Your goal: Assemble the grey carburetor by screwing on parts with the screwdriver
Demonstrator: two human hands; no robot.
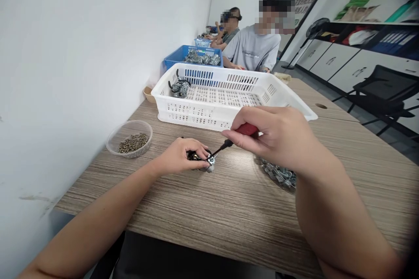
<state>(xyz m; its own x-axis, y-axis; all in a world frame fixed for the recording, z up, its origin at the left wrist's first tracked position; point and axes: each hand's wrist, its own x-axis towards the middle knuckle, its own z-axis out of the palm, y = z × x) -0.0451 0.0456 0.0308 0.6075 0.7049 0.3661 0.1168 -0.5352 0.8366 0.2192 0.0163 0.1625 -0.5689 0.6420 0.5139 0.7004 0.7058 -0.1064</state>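
My left hand [176, 155] is closed on a small carburetor-like metal part [211, 165], pressing it to the wooden table. Silver metal shows at the part's right end, and something black and brassy peeks out between my fingers; the rest is covered. A screwdriver [247, 129] with a red handle and black shaft is gripped in my right hand [281, 135]. It slants down to the left, its tip at the silver end of the part. Whether the tip sits in a screw is too small to make out.
A clear bowl of small brassy screws [133, 143] stands at left by the wall. Behind my hands is a white basket [196, 111] with similar parts [180, 87]. Grey metal pieces [281, 176] lie partly behind my right wrist. A blue crate [176, 57] and two people are farther back.
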